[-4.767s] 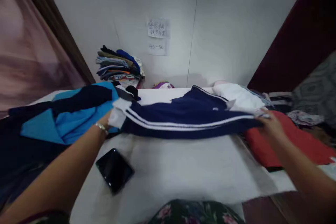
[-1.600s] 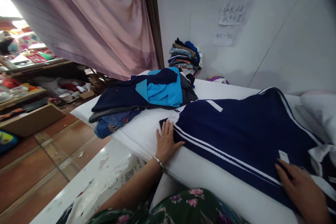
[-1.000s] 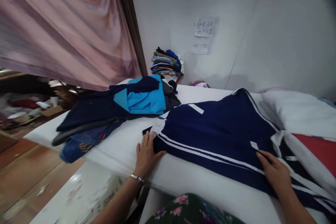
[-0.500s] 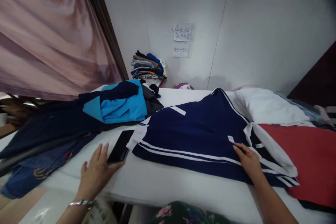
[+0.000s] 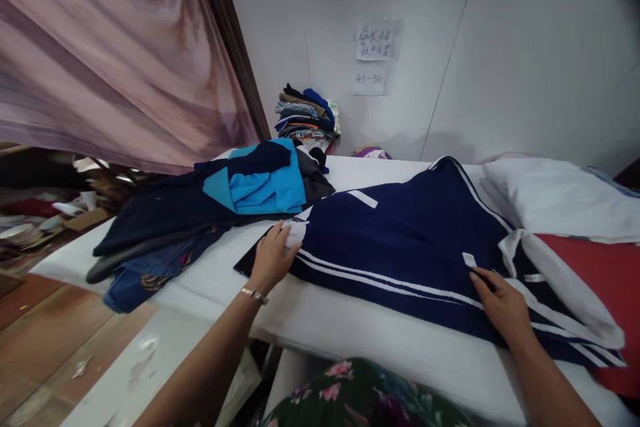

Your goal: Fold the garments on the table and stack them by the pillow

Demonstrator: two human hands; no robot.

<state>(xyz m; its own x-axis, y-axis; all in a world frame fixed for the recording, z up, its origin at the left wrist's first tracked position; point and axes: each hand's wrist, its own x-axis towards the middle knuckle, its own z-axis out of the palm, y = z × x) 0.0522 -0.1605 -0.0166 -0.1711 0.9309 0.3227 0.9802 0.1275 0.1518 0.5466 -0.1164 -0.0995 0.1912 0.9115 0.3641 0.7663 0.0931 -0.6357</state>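
A navy blue jacket (image 5: 385,233) with white stripes lies spread over the white-covered table. My left hand (image 5: 273,257), wearing a bracelet, rests at its left end by the white trim (image 5: 297,233). The thumb and fingers there are somewhat apart and touch the trim's edge. Partly under that hand is a black phone (image 5: 246,261). My right hand (image 5: 503,303) pinches the jacket's fabric just below a small white label (image 5: 469,259). To its right a white sleeve-like band (image 5: 575,280) lies folded over a black inner part.
Dark and bright-blue clothes (image 5: 265,190) are heaped on the left. A folded stack (image 5: 307,117) stands at the back. White cloth (image 5: 560,200) and a red garment (image 5: 590,267) lie on the right. A pink curtain (image 5: 125,47) hangs at left; handwritten paper signs (image 5: 373,57) are on the wall.
My left hand has moved right and away from me, from beside the phone onto the jacket's white left end. My right hand keeps its place by the label. The view has turned left.
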